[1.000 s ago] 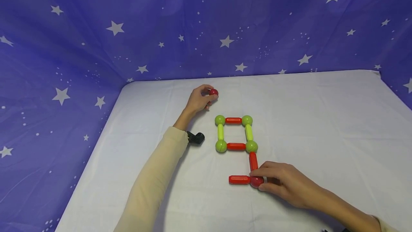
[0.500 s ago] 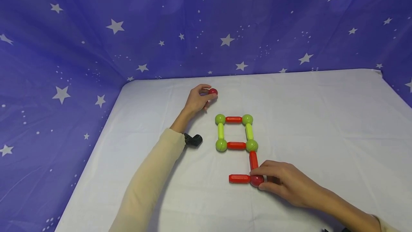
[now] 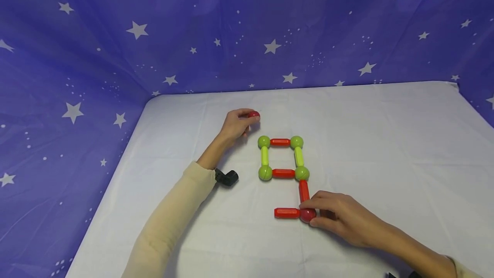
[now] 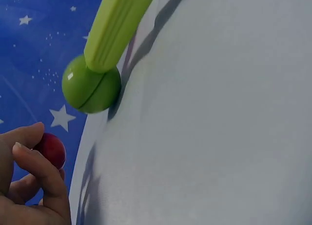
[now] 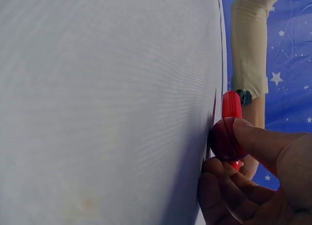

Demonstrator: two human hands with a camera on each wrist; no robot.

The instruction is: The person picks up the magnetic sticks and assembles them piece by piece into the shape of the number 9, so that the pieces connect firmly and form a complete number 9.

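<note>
Between thumb and fingers, my left hand (image 3: 234, 126) pinches a red ball (image 3: 254, 114), behind and left of a square of balls and rods. Four-sided, that square has green balls (image 3: 265, 173) at its corners, red rods (image 3: 283, 173) along front and back, and yellow-green rods (image 3: 264, 156) at the sides. From its front right ball a red rod (image 3: 304, 191) runs toward me to another red ball (image 3: 307, 215). My right hand (image 3: 343, 216) grips this ball. Leftward from it lies one more red rod (image 3: 287, 213), its left end free. The right wrist view shows the gripped ball (image 5: 225, 139) up close.
A white cloth (image 3: 386, 149) covers the table. Purple-blue star-printed fabric (image 3: 231, 25) rises behind it and at both sides. On the left wrist sits a black camera mount (image 3: 227, 177), just left of the square.
My left hand, with the red ball, has drawn slightly toward me, and its forearm has shifted left and back. My right hand keeps its hold; the square and rods look the same.
</note>
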